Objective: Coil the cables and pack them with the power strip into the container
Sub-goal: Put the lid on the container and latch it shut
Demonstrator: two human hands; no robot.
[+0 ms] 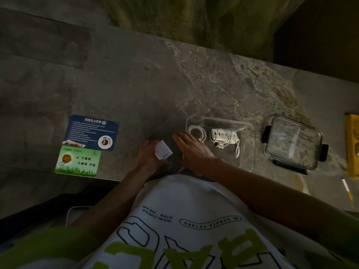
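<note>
Person wears a white T-shirt [186, 220] with lime-green short sleeves [38, 247]. Chest print reads upside down to the camera: small black text "WORLDWIDE STRE WEAR", an outlined oval banner with lettering, large black-outline characters and solid lime-green block letters. Both forearms are bare. No rings, watch or gloves visible on the left hand [148, 155] or right hand [191, 147].

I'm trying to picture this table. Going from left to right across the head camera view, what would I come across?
Green card and blue card → left hand holding a white charger block → right hand → coiled white cable → power strip → container lid → yellow box.
</note>
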